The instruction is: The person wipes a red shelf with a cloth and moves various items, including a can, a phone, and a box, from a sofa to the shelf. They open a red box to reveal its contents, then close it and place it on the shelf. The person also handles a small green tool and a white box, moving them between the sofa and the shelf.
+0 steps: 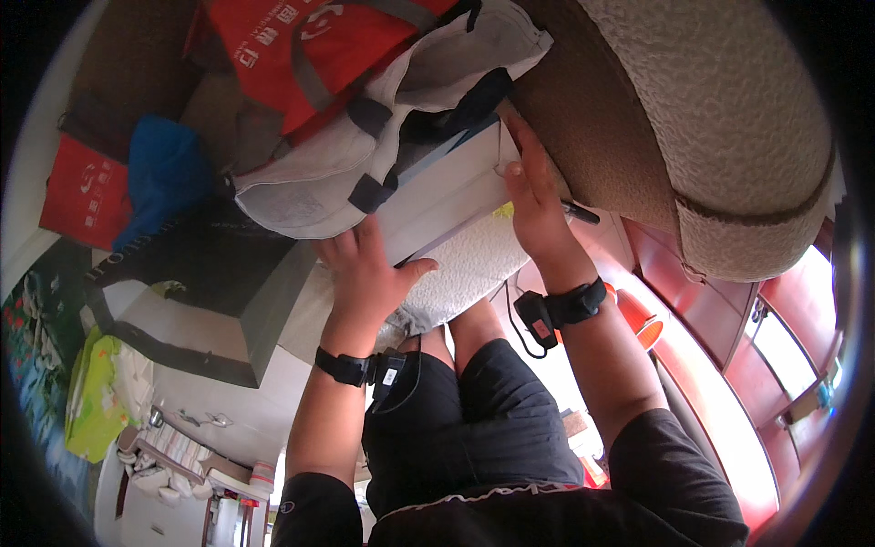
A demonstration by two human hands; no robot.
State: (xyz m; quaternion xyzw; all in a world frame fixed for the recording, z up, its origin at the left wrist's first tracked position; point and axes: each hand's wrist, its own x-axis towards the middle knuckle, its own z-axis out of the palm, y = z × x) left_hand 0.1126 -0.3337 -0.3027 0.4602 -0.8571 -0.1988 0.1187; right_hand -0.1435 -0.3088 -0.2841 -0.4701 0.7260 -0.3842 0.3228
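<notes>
A white box (444, 195) lies tilted between my hands, its far side partly inside or behind a pale fabric bag (301, 198) with dark straps. My left hand (366, 273) grips the box's left end, fingertips hidden by the bag's edge and thumb spread along the near side. At the opposite end, my right hand (534, 198) lies along the box, with the thumb on its near edge and the fingers reaching back. Black wrist straps with small devices circle both wrists. Below the box shows a textured, cream-coloured sofa cover (458, 267).
Behind the pale bag lies a red bag (273, 55) with grey straps and writing. To the left are a black paper bag (205, 273), a blue cloth item (167, 178) and a smaller red bag (85, 191). A padded sofa arm (724, 102) rises at right.
</notes>
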